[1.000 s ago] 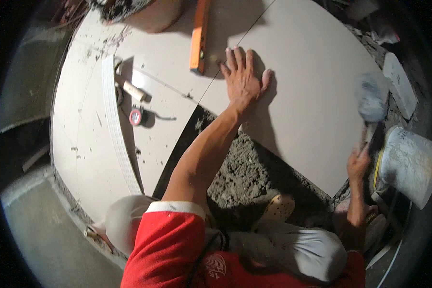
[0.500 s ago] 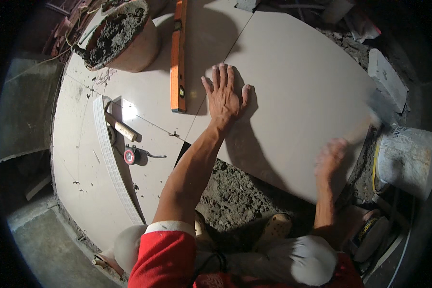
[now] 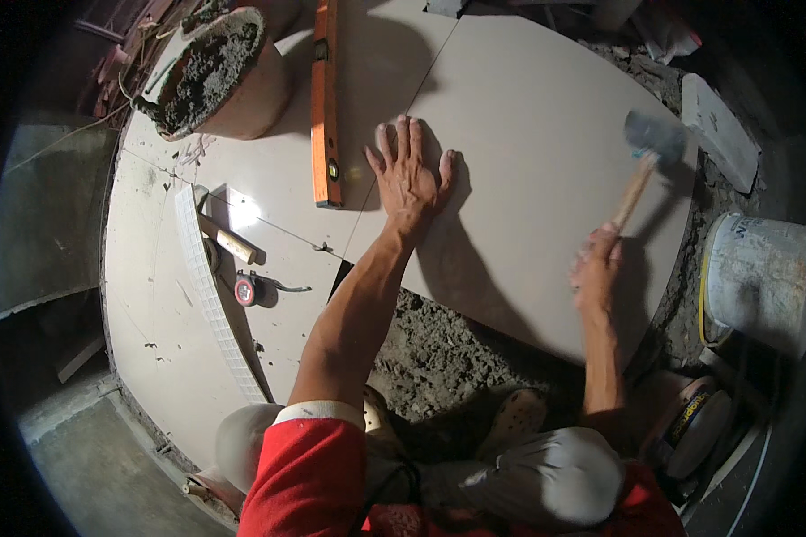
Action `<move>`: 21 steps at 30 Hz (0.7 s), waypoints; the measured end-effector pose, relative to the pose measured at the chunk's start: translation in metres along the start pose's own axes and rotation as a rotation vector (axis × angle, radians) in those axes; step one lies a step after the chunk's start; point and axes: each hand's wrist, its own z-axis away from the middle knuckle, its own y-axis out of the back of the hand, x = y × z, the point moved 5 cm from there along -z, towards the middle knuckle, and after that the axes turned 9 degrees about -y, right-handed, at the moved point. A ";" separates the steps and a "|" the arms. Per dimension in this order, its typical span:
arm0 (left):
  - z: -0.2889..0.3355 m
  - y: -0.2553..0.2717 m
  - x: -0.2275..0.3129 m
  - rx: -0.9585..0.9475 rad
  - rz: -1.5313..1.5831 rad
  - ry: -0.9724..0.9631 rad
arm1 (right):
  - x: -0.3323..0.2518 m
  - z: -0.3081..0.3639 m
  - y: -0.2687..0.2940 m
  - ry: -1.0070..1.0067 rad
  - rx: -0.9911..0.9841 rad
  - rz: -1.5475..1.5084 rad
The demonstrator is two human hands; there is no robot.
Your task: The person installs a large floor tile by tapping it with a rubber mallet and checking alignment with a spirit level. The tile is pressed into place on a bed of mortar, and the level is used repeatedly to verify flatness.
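Observation:
My left hand lies spread on the large cream floor tiles, over the joint beside the right-hand tile. Wrapped round a wooden handle, my right hand grips a rubber mallet with a dark head. The mallet head is over the far right part of that tile, slightly blurred; whether it touches cannot be told. Just left of my left hand lies an orange spirit level. Past the tile's near edge, rough grey mortar shows in front of my feet.
At the far left stands a bucket of wet mortar. A hammer, a tape measure and a curved white strip lie on the left tiles. To the right are a pale block, a white bucket and a round tub.
The mallet has swung left, from near the pale block to over the tile. My right hand has shifted slightly left. My left hand stays spread on the tile.

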 end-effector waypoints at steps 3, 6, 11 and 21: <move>0.001 0.002 0.000 0.000 -0.009 0.004 | -0.039 0.021 0.018 0.422 0.358 0.042; -0.003 0.002 0.000 0.041 -0.026 -0.013 | -0.058 0.031 0.004 0.685 0.457 -0.087; -0.003 -0.001 0.001 0.037 -0.045 -0.025 | -0.019 0.002 -0.022 -0.031 0.502 0.403; -0.075 -0.024 0.006 -0.115 0.050 -0.258 | 0.027 0.012 -0.024 0.158 0.298 0.210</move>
